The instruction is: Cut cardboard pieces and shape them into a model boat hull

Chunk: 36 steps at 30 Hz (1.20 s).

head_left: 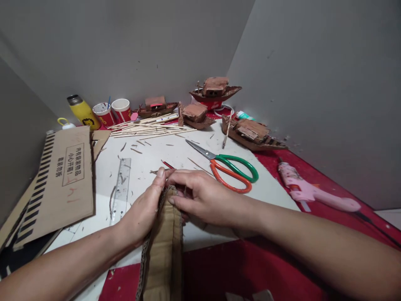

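Observation:
A long folded cardboard piece (163, 255) with raised side walls runs from the bottom edge up to both hands. My left hand (145, 207) is closed on its left wall near the far end, thumb up. My right hand (197, 196) pinches the far end from the right, thumb on the inner side. A thin dark strip shows by the fingertips. Scissors (216, 158) with green and orange handles lie beyond my right hand. A red pencil (167, 164) and a clear ruler (121, 188) are near my left hand.
Several brown cardboard boats (250, 133) stand at the back with wooden sticks (150, 130), paper cups (121, 109) and a yellow bottle (82, 112). A printed cardboard sheet (62, 184) is at left. A pink glue gun (313, 192) lies on the red cloth (275, 167) at right.

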Each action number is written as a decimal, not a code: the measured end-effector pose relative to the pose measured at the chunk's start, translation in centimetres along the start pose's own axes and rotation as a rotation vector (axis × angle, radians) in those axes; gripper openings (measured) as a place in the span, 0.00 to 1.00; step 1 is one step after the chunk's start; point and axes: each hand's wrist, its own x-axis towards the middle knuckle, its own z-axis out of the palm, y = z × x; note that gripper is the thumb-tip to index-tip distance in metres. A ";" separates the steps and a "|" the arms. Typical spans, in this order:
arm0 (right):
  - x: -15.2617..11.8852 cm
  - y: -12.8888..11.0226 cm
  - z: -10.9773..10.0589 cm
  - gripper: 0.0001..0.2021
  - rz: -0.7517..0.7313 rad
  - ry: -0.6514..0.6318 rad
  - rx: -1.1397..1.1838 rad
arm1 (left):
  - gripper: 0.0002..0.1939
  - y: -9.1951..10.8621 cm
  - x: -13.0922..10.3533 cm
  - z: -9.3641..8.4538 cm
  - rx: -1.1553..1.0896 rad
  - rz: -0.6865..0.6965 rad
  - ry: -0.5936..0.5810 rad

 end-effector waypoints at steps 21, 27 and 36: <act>0.5 0.5 -1.0 0.09 0.250 0.056 0.298 | 0.28 -0.1 0.5 -0.8 -0.429 -0.449 -0.115; 0.3 0.9 0.3 0.07 0.269 0.045 0.480 | 0.25 -0.1 0.3 -0.6 -0.334 -0.434 0.002; 0.3 0.9 0.4 0.06 0.244 0.079 0.174 | 0.23 0.0 0.3 -0.1 -0.272 -0.458 0.083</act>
